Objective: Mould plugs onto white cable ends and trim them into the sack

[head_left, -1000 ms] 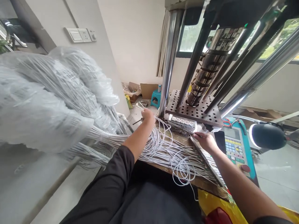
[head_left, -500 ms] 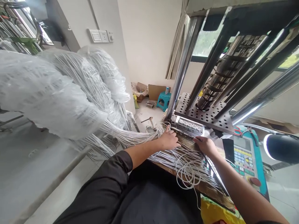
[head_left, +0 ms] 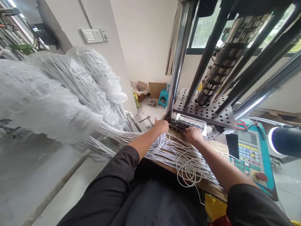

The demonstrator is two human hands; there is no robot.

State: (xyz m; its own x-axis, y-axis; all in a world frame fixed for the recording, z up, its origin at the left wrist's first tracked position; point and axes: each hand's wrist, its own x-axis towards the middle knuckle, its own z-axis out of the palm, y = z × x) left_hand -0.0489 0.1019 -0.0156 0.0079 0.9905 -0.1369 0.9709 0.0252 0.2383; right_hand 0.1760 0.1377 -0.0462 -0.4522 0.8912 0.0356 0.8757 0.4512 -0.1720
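Observation:
My left hand is beside the left end of a metal mould under the press. Its thumb points up and the other fingers curl away, so what they hold, if anything, is hidden. My right hand is closed at the mould's front edge, fingertips on the dark metal bar. White twisted pieces show in a row behind that bar. In front of both hands, many thin white cables lie across the bench, and a loose coil of cable hangs over its near edge.
Plastic-wrapped cable bundles fill the left side. The press's drilled plate and steel columns rise over the mould. At right are a teal control panel and a lamp. A blue stool stands behind.
Both hands have moved left and slightly farther forward along the mould. My left hand has gone from over the cables to the mould's left end. The view has shifted a little.

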